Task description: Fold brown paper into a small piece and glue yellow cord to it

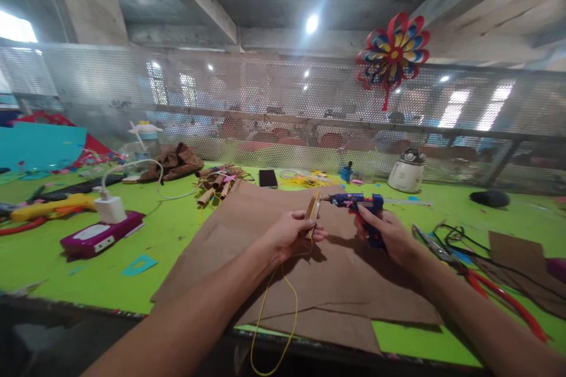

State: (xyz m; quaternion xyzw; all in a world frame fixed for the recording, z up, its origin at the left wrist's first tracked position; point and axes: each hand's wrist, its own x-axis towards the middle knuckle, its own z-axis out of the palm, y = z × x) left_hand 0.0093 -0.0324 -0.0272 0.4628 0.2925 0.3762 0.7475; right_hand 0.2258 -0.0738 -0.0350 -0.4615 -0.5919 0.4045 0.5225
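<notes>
My left hand (pixel 296 232) is closed on a small brown cardboard piece (pixel 312 206), held upright over the brown paper sheet (pixel 247 218). A yellow string (pixel 297 306) runs from that hand and hangs in a loop past the table's front edge. In my right hand (pixel 389 232) is a dark blue hot glue gun (pixel 358 201), my fingers wrapped round its handle. Its nozzle points left, right by the top of the cardboard piece; whether they touch I cannot tell.
Left stand a purple power strip (pixel 104 234) with a white charger (pixel 109 207) and a yellow-handled tool (pixel 55 208). Rolled cardboard tubes (pixel 216 185) and a phone (pixel 267 178) lie behind the paper. Red-handled pliers (pixel 486 291) and a black cord (pixel 499 259) lie right, a white bottle (pixel 407 171) behind.
</notes>
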